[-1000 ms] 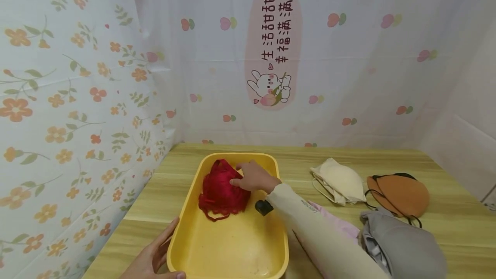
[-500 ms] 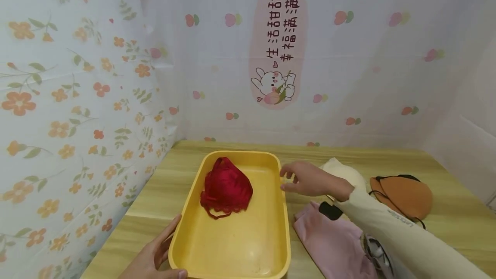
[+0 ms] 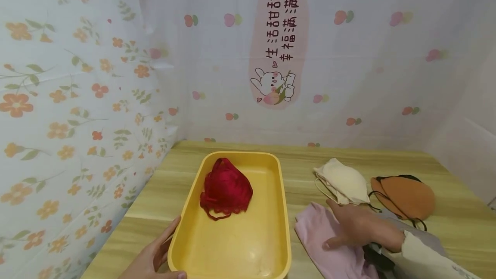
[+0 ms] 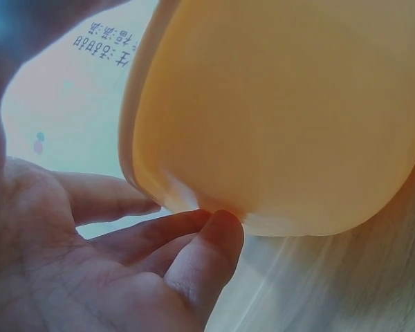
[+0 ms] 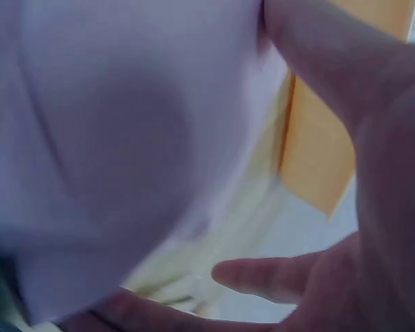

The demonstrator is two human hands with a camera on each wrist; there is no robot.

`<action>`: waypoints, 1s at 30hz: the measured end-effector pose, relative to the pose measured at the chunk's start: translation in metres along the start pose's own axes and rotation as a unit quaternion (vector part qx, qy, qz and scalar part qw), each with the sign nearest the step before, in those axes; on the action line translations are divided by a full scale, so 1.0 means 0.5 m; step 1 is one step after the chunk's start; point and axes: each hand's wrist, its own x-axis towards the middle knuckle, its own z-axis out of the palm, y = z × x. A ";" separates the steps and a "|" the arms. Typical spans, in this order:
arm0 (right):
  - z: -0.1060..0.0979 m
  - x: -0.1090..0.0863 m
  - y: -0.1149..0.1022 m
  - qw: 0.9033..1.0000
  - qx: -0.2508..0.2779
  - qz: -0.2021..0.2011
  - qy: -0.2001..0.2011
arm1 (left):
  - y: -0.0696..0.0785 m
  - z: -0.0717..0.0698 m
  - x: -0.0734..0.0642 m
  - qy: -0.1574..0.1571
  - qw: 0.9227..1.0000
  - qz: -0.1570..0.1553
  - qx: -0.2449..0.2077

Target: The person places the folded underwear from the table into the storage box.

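Over the pink cloth [image 3: 314, 228], the right hand [image 3: 358, 226] is spread.

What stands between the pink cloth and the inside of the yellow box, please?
Only the raised right side of the yellow box, beyond a strip of table. No other visible thing lies between; the right hand is over the pink cloth.

On the desk [image 3: 300, 173], a tub [image 3: 232, 244] holds a bra [image 3: 228, 186] in its far left part. Right of the tub lies a garment [image 3: 311, 225] (right hand [image 3: 358, 226] over it); behind, a second garment [image 3: 345, 180]; right of that, a third garment [image 3: 408, 197].
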 end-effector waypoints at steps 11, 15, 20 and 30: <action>0.047 0.008 0.013 0.990 0.122 0.025 0.063 | -0.004 -0.002 -0.001 0.003 1.000 -0.014 -0.020; 0.054 0.015 0.017 0.973 0.226 0.022 0.045 | -0.001 0.001 -0.002 -0.004 0.999 -0.024 -0.032; 0.062 0.017 0.025 0.935 0.350 0.043 0.023 | 0.000 -0.002 -0.002 -0.013 0.999 -0.018 -0.027; 0.060 0.007 0.035 0.877 0.477 0.055 0.017 | 0.007 -0.001 -0.005 -0.008 1.000 -0.017 -0.005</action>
